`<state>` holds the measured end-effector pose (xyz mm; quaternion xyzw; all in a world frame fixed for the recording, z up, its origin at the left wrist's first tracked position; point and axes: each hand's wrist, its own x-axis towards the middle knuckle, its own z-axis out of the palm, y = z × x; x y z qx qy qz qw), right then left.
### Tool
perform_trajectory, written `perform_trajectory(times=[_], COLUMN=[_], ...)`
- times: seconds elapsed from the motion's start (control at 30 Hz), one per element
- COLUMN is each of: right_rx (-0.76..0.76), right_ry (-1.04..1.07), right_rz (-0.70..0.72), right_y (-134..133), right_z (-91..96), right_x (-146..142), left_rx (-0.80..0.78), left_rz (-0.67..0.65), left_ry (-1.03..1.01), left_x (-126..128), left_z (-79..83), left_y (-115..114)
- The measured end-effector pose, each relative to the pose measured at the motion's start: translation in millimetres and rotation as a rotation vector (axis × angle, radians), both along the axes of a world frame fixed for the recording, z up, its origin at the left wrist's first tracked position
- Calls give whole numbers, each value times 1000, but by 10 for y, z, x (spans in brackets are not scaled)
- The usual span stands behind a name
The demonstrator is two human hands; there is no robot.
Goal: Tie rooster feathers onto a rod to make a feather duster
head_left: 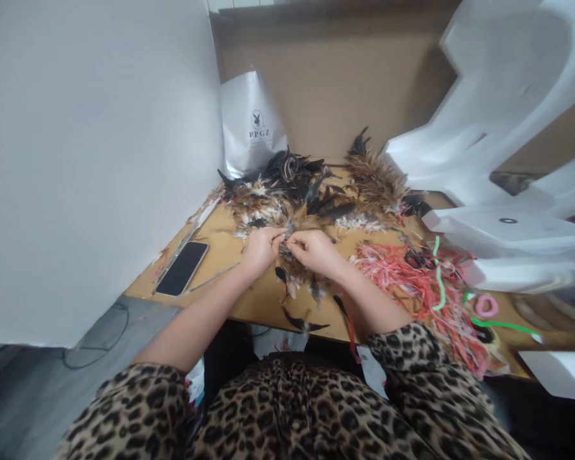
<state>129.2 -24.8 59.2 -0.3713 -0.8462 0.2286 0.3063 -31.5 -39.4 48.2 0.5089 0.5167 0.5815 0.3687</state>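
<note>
My left hand (262,248) and my right hand (313,250) meet over the middle of the table, fingertips almost touching. Both are closed in a pinch. Brown and grey feathers (303,222) stick out from between and just beyond the fingertips; where exactly they are gripped is too small to make out. Beneath the hands lie loose feathers (294,281), some pale and fluffy. Farther back is a heap of black feathers (292,169), with brown and white ones in front of it. A bundle of brown feathers (376,176) rests to its right.
A dark-screened phone (182,268) lies at the left of the table (242,300). At the right are red and pink strips (397,275), a pink ring (486,305) and a white machine (512,223). A white printed bag (253,128) stands behind, beside a white wall (100,140).
</note>
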Motion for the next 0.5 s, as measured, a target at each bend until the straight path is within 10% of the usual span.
perform_trajectory(times=[0.2, 0.5], right_rx=[241, -322], right_ry=[-232, 128], right_rz=[169, 307], right_y=[167, 422], right_z=[405, 256], right_x=[203, 151], left_rx=[-173, -65], left_rz=[-177, -238], left_ry=[-11, 61], left_x=[-105, -294], left_z=[291, 567], left_y=[-339, -544])
